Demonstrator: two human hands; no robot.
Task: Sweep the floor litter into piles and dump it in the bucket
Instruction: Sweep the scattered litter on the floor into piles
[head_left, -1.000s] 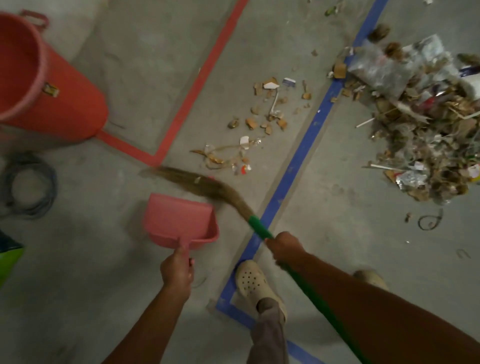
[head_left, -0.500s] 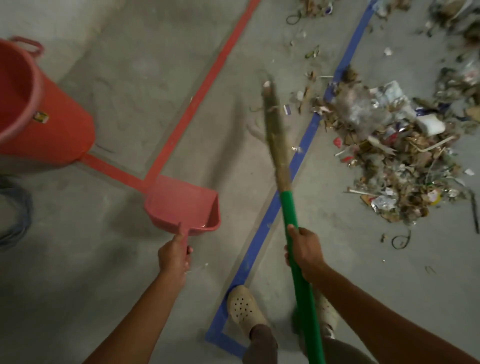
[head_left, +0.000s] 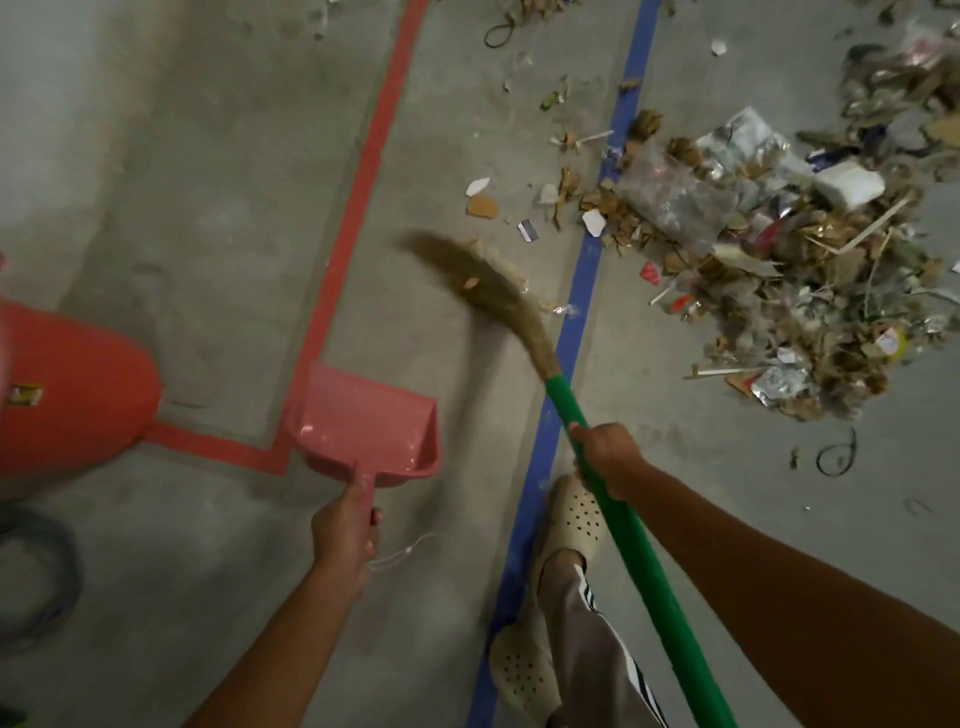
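Observation:
My right hand (head_left: 605, 457) grips the green handle of a broom (head_left: 636, 535). Its brown bristles (head_left: 493, 291) curve up and left, blurred, just left of the blue floor line, with small scraps by their tip. My left hand (head_left: 345, 530) holds the handle of a pink dustpan (head_left: 363, 421), which looks empty and hangs over the corner of the red floor line. A big litter pile (head_left: 769, 260) of paper, plastic and cardboard lies at the right. Loose scraps (head_left: 483, 205) lie between the lines. The red bucket (head_left: 72, 395) lies at the left edge, partly cut off.
A red tape line (head_left: 363, 171) and a blue tape line (head_left: 582, 291) run up the concrete floor. My feet in pale clogs (head_left: 576, 514) stand on the blue line. A grey coiled cable (head_left: 36, 577) lies at the lower left. A black loop (head_left: 836, 452) lies below the pile.
The broom bristles swung from pointing straight up to bending left and lower. The view shifted, so the bucket sits lower left and the dustpan is nearer the red corner.

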